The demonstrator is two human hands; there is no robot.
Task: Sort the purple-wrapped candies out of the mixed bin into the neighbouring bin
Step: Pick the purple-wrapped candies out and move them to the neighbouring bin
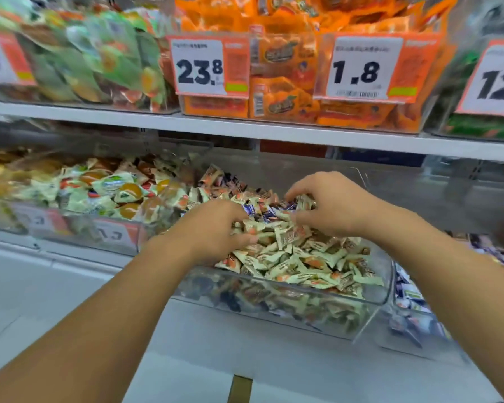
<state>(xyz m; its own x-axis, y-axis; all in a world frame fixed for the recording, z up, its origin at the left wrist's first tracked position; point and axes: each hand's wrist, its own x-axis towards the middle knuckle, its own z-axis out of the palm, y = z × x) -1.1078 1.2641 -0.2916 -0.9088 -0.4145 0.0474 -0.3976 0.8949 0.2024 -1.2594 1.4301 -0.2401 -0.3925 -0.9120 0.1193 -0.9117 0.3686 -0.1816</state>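
While both forearms reach up from the near edge, at about 7 and 5 o'clock, still in the searching-and-picking step by the look of it. Left hand [216,228] palm down on the heap, fingers curled into the cream wrappers at roughly 9 o'clock of the pile; impossible to tell whether anything is pinched. Right hand [329,203] arched above the far side, at about 1 o'clock, fingertips [296,196] bent down among wrappers, perhaps nipping one, not certain. Between the two hands, toward 12 o'clock, purple-wrapped candies [255,210] showing through the cream ones in the mixed bin [386,289]. Next, probably: close on a purple piece alone, lift clear, carry sideways toward 3 o'clock to the neighbouring bin [413,311], blurred. Farther off at 10 o'clock, a tray of green-and-orange sweets [114,187]; beyond, price tags [200,66].
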